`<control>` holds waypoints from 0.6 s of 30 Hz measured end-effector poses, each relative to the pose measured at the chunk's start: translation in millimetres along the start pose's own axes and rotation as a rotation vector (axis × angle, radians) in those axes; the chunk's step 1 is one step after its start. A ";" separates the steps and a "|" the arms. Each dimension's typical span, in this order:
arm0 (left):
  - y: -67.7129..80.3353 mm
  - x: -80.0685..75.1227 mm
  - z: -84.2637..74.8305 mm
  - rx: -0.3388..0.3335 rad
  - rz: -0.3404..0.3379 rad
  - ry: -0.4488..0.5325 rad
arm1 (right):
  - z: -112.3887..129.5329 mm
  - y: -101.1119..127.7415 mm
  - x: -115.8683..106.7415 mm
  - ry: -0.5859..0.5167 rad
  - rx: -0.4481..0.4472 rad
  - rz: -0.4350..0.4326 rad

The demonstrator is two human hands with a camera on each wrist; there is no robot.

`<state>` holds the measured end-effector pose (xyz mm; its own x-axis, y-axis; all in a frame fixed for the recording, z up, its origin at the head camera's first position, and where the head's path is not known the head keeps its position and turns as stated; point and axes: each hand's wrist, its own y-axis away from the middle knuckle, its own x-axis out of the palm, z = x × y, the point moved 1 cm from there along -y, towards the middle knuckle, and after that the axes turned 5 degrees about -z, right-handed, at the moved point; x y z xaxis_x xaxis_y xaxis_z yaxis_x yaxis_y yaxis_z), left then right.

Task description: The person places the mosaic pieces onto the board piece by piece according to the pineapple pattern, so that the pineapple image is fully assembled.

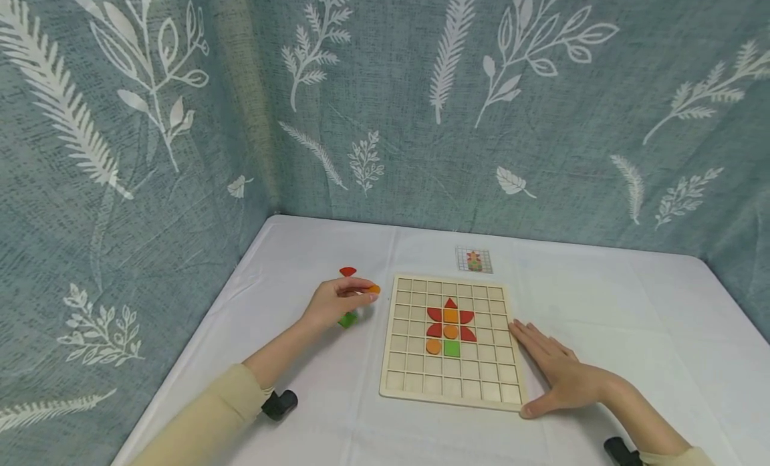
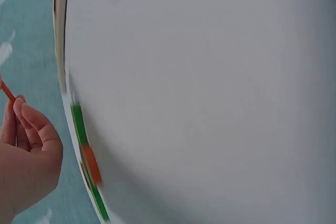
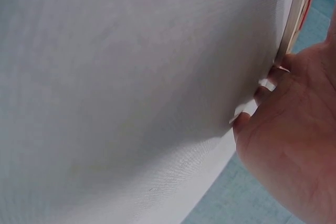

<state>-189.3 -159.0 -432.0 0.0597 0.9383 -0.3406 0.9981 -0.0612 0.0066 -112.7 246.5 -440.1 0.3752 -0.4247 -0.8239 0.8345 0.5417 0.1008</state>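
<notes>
A: Over to the left hand! Pinching an orange piece in a narrow grip, thumb against fingers, just left of the board.

B: Holding near the edge, too, probably to leave the rest of so thin a piece free. Spotting a red piece just beyond that hand, and a green piece just below, likely kept close for short reaches.

A: And on the right?

B: Resting the right hand wide along the board's side, fingers straight, thumb spread to the near corner. Perhaps bracing against a slide on that smooth cloth over the tabletop.

A: So, board between both hands, touching only the right. Carrying a pattern of red, orange and green, squared up by the grid.

B: Past both hands, beyond the far edge: a card, presumably out there to stay in sight.
</notes>
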 end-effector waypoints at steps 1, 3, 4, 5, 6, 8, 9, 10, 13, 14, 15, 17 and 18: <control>0.8 5.6 -2.3 0.010 0.014 0.000 | 0.0 0.0 0.2 0.001 -0.001 0.001; 2.2 16.4 -7.5 0.027 0.042 -0.004 | -0.1 0.0 0.6 0.004 0.000 0.002; 2.4 21.8 -9.2 0.037 0.057 -0.008 | -0.2 0.0 0.8 0.007 0.000 0.001; 2.4 27.0 -10.8 0.048 0.072 -0.010 | -0.2 0.1 0.9 0.007 0.000 0.001; 2.8 31.9 -12.6 0.055 0.089 -0.006 | -0.3 0.2 1.1 0.008 0.000 0.000; 3.8 41.8 -16.8 0.065 0.119 -0.006 | -0.5 0.6 1.1 0.005 0.001 -0.001; 4.3 46.8 -18.8 0.071 0.132 -0.009 | -0.6 0.7 1.1 0.004 0.001 -0.003; 4.8 51.9 -20.5 0.080 0.144 -0.018 | -0.8 0.8 1.1 0.002 0.001 -0.004; 7.2 66.4 -26.2 0.117 0.182 -0.073 | -1.3 0.5 1.4 0.001 -0.003 -0.004; 7.6 71.4 -27.5 0.137 0.195 -0.097 | -1.5 0.3 1.4 0.000 -0.003 -0.003; 8.2 76.0 -28.7 0.158 0.208 -0.116 | -1.7 0.1 1.4 0.001 -0.003 -0.001; 8.9 85.6 -30.6 0.209 0.242 -0.143 | -1.8 -0.1 1.1 0.003 0.001 0.006; 8.9 90.5 -31.0 0.232 0.258 -0.153 | -1.9 -0.2 0.7 0.005 0.005 0.009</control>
<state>-174.6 -64.0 -433.6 0.2883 0.8217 -0.4917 0.9197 -0.3806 -0.0968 -113.3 247.4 -441.8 0.3803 -0.4162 -0.8259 0.8333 0.5415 0.1108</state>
